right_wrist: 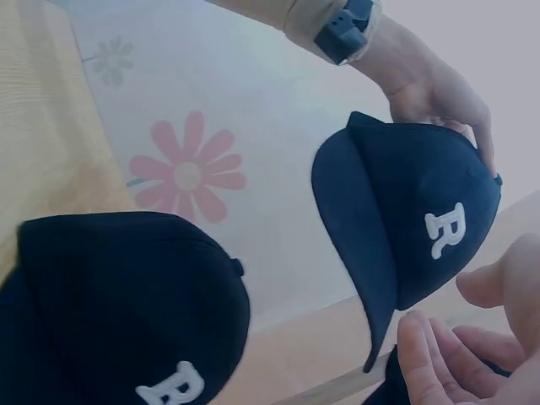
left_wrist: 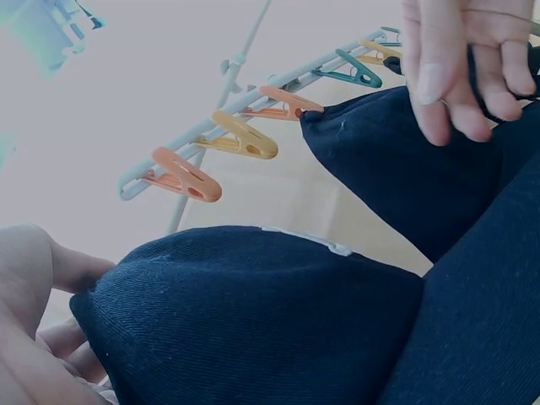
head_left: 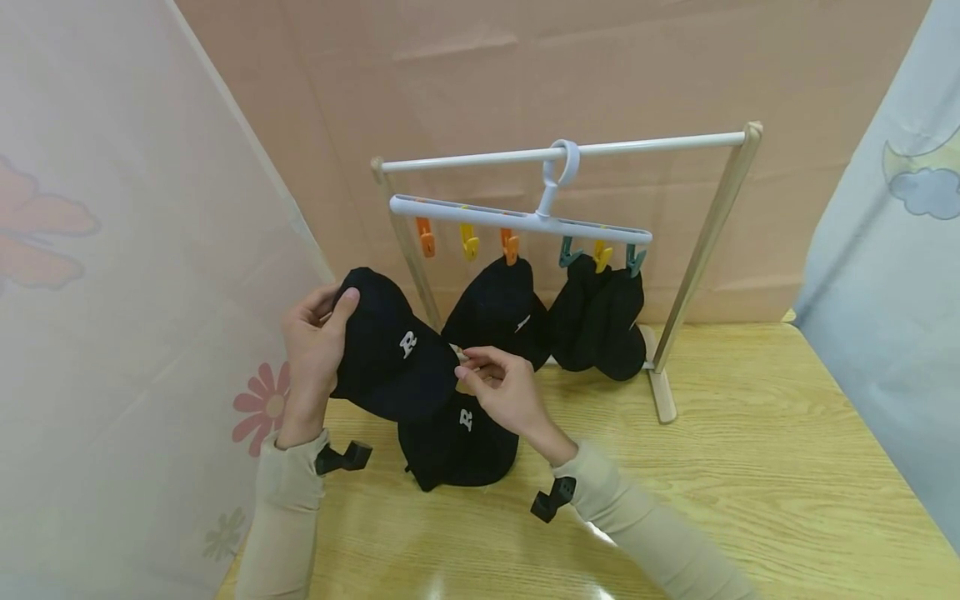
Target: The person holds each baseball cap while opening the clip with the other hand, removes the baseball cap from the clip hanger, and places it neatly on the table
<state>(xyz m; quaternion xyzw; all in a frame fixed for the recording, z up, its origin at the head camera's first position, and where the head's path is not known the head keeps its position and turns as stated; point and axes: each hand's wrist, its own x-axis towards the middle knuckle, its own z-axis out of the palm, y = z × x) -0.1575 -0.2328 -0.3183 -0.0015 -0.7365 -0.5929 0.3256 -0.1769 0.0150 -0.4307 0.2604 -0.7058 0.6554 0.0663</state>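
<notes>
My left hand [head_left: 311, 342] pinches the edge of a black baseball cap [head_left: 375, 333] with a white R, thumb on the outside of the crown. The cap is up off the table, its brim towards the right. Beside the brim is my right hand [head_left: 510, 392], fingers loosely bent; in the right wrist view a gap shows between its fingers [right_wrist: 456, 354] and thumb, with nothing held. Another R cap [head_left: 465, 454] sits on the table below. An orange clip [head_left: 510, 247] holds a hanging cap [head_left: 491, 300]; more dark headwear [head_left: 600, 325] hangs from the clips at right.
A pale clip hanger [head_left: 525, 221] hooks over the white rail [head_left: 645, 147] of a wooden-legged stand. At its left end, an orange clip [head_left: 426, 239] and a yellow clip [head_left: 469, 243] carry nothing. A flowered curtain [head_left: 150, 333] borders the wooden table [head_left: 750, 467] on the left.
</notes>
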